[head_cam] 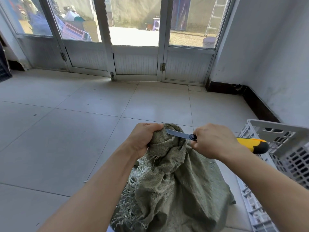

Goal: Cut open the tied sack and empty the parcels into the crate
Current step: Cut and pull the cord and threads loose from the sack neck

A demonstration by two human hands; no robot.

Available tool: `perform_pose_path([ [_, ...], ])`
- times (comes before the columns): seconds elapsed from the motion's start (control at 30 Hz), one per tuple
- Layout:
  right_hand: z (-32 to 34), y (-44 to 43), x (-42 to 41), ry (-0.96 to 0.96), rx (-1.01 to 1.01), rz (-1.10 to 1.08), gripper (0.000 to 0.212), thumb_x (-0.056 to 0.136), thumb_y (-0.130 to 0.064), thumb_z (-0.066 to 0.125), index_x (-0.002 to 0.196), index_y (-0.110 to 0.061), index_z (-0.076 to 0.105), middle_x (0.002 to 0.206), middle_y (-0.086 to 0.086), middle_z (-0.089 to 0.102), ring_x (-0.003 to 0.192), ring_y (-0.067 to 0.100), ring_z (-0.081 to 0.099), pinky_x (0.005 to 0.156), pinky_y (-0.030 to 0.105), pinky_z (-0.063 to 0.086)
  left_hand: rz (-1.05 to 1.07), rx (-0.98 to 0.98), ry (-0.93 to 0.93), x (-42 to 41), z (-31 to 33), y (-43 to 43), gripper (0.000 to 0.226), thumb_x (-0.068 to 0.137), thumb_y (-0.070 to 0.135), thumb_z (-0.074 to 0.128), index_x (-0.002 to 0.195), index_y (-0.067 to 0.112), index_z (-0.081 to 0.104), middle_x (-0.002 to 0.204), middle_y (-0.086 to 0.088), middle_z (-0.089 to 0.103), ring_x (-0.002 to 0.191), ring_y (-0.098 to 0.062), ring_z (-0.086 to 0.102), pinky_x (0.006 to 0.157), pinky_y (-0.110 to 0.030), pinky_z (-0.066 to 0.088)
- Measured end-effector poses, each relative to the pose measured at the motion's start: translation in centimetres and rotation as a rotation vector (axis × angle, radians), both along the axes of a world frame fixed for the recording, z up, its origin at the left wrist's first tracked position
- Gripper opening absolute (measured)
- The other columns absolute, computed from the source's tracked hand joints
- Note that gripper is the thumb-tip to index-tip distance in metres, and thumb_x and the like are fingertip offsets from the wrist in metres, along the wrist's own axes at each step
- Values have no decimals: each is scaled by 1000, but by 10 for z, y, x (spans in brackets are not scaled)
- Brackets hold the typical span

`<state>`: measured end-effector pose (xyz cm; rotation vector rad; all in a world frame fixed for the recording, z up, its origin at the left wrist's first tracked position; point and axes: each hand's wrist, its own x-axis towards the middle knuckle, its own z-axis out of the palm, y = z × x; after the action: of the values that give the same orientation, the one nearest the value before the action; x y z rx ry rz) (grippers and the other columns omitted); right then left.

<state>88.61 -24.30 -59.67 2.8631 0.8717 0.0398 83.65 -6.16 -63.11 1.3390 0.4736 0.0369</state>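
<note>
Clenching sack [175, 181] neck in left hand [143, 138], grasping yellow knife [250, 144] in right hand [214, 141], laying blade against tie-hiding folds, cropping crate [275, 129] at right.

Pale floor tiles [66, 139] fill the middle; glass doors [133, 30] span the top, a ladder [216, 14] upper right, dark baseboard [225, 88] right.

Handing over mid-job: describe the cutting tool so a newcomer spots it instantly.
Start at the green woven sack on the floor, its bunched neck gripped by the left hand. Right of that neck, the right hand holds the utility knife. Only it has a yellow-and-black handle, bright against the pale crate; its grey blade points at the neck.
</note>
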Motion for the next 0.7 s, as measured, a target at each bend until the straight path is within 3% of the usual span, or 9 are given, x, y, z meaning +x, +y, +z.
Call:
perform_pose_path([
  [0.2, -5, 3, -6, 5, 55, -72, 21, 92, -39, 48, 92, -21, 60, 76, -1, 51, 72, 24, 52, 60, 28, 37, -30, -56, 17, 0, 1, 1, 20, 89, 11, 60, 98, -4, 68, 85, -14, 68, 72, -21, 64, 70, -31, 55],
  [0.37, -15, 9, -8, 392, 303, -228, 29, 84, -29, 56, 61, -14, 50, 60, 2, 51, 54, 19, 47, 48, 26, 34, -55, -129, 2, 0, 5, 1, 20, 91, 12, 56, 96, -4, 68, 86, -13, 71, 69, -18, 69, 60, -27, 57],
  [0.5, -16, 13, -11, 514, 365, -266, 31, 84, -28, 57, 58, -15, 48, 60, 2, 50, 55, 17, 45, 47, 26, 32, -62, -147, -2, -1, 5, 0, 20, 92, 12, 55, 91, -2, 68, 83, -12, 72, 67, -18, 70, 58, -27, 57],
  [0.57, -16, 13, -13, 397, 301, -262, 24, 86, -30, 55, 68, -15, 54, 69, 4, 56, 65, 21, 54, 52, 26, 36, -58, -123, 3, -1, 4, 1, 19, 92, 12, 56, 90, -1, 69, 84, -12, 71, 70, -19, 69, 62, -29, 58],
  [0.63, -14, 12, -16, 106, 143, -217, 18, 93, -31, 48, 92, -18, 61, 90, 6, 62, 85, 27, 61, 63, 28, 39, -50, -73, 13, -1, 3, 0, 18, 91, 12, 57, 93, -1, 70, 88, -13, 70, 74, -20, 67, 70, -32, 57],
  [0.7, -10, 10, -18, -111, 33, -149, 21, 98, -27, 44, 106, -19, 61, 99, 4, 64, 86, 26, 60, 65, 30, 38, -40, -41, 21, -1, 2, -1, 17, 90, 11, 58, 94, 0, 71, 88, -13, 70, 75, -20, 64, 73, -32, 55],
])
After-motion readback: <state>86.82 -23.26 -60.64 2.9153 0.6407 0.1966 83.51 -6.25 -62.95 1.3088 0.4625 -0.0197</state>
